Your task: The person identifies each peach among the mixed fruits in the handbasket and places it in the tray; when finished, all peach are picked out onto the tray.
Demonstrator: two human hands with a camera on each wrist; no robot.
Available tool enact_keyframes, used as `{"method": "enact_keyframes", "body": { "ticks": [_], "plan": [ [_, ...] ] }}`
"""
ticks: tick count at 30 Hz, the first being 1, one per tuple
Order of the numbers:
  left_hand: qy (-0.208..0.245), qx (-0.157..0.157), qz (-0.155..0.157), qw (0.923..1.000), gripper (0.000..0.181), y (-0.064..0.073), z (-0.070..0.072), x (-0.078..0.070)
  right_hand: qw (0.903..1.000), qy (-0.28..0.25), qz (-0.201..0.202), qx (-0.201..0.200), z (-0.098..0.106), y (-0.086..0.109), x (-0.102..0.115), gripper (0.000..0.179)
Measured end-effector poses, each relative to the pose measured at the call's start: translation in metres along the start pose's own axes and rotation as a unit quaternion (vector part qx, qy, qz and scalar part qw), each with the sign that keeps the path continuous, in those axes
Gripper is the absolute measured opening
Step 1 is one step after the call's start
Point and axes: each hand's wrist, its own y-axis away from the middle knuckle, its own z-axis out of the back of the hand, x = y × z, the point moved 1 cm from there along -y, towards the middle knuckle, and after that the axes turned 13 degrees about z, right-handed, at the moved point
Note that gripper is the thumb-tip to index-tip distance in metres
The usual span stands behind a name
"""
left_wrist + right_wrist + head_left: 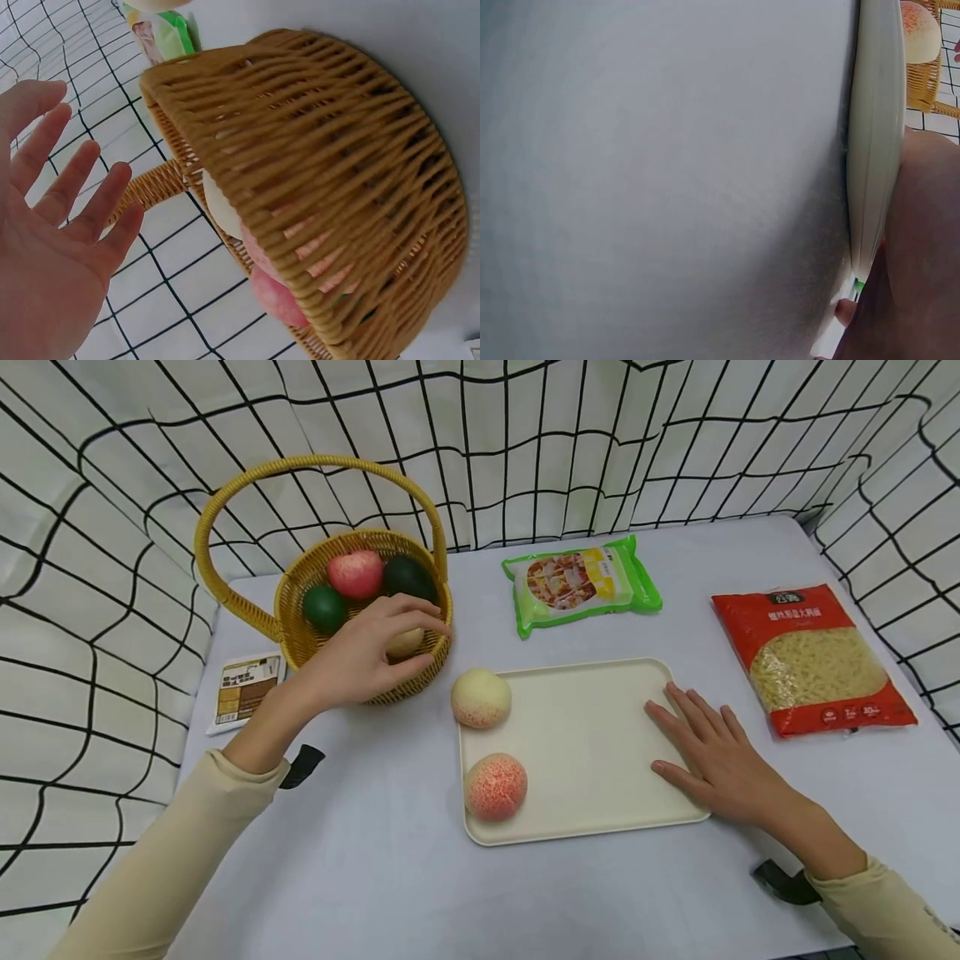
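Note:
My left hand [367,647] hovers over the near right side of a yellow wicker basket [288,625]; in the left wrist view its fingers are spread, with nothing in them. Inside the basket lie a reddish-pink fruit [356,574], a dark green one [408,578], a smaller green one [325,609] and a pale one [406,644] partly hidden by the hand. A cream tray [585,743] carries a pale yellow peach [481,698] at its far left corner and a pink-orange peach [496,787] nearer me. My right hand [712,768] rests on the tray's right edge, fingers extended.
Behind the tray lies a green food packet [585,583]. A red bag of pasta [817,664] is at the right, and a small brown-and-white packet [246,689] lies left of the basket. Black wire grid [540,452] walls the table's back and sides.

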Motion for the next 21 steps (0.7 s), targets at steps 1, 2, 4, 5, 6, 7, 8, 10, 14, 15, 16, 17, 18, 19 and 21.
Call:
{"method": "enact_keyframes", "body": {
  "ticks": [1, 2, 4, 5, 6, 7, 8, 10, 14, 15, 16, 17, 18, 19, 21],
  "plan": [
    [0.001, -0.004, 0.004, 1.0, 0.033, -0.001, 0.0, 0.002, 1.0, 0.001, 0.001, 0.0, 0.0, 0.0, 0.0, 0.088],
    [0.003, -0.007, 0.008, 0.9999, 0.033, -0.002, 0.001, 0.004, 1.0, 0.002, 0.002, 0.001, -0.001, 0.0, 0.0, 0.088],
    [0.002, -0.012, 0.016, 0.9998, 0.033, -0.003, 0.002, 0.007, 1.0, 0.003, 0.005, 0.001, -0.001, 0.0, -0.001, 0.088],
    [0.001, -0.012, 0.02, 0.9997, 0.032, -0.004, 0.003, 0.009, 1.0, 0.003, 0.006, 0.0, -0.001, 0.001, -0.001, 0.088],
    [0.001, -0.013, 0.023, 0.9996, 0.032, -0.005, 0.004, 0.01, 1.0, 0.004, 0.006, 0.0, -0.001, 0.001, -0.001, 0.088],
    [0.0, -0.015, 0.025, 0.9996, 0.031, -0.006, 0.005, 0.011, 1.0, 0.004, 0.006, 0.0, -0.001, 0.001, -0.001, 0.088],
    [-0.001, -0.017, 0.028, 0.9995, 0.031, -0.008, 0.005, 0.012, 1.0, 0.003, 0.006, 0.0, -0.001, 0.001, -0.001, 0.088],
    [-0.003, -0.021, 0.034, 0.9992, 0.032, -0.011, 0.005, 0.016, 1.0, 0.003, 0.004, 0.0, -0.001, 0.001, -0.001, 0.088],
    [-0.011, -0.021, 0.05, 0.9985, 0.035, -0.017, 0.007, 0.021, 1.0, -0.003, -0.003, 0.003, -0.001, 0.001, -0.001, 0.088],
    [-0.013, -0.017, 0.054, 0.9983, 0.036, -0.018, 0.008, 0.022, 1.0, -0.003, -0.003, 0.003, -0.001, 0.001, -0.001, 0.088],
    [-0.016, -0.014, 0.058, 0.9981, 0.037, -0.019, 0.009, 0.023, 1.0, -0.003, -0.004, 0.003, -0.001, 0.001, -0.001, 0.088],
    [-0.018, -0.01, 0.062, 0.9979, 0.038, -0.02, 0.01, 0.024, 1.0, -0.004, -0.004, 0.003, 0.0, 0.0, -0.001, 0.088],
    [-0.021, -0.006, 0.064, 0.9977, 0.039, -0.022, 0.011, 0.025, 1.0, -0.004, -0.005, 0.003, 0.0, 0.0, -0.001, 0.088],
    [-0.024, -0.001, 0.066, 0.9975, 0.04, -0.023, 0.011, 0.026, 1.0, -0.004, -0.005, 0.003, 0.0, 0.0, -0.001, 0.088],
    [-0.03, 0.008, 0.067, 0.9973, 0.042, -0.026, 0.013, 0.028, 1.0, -0.005, -0.004, 0.002, 0.0, 0.0, -0.001, 0.088]
  ]
}}
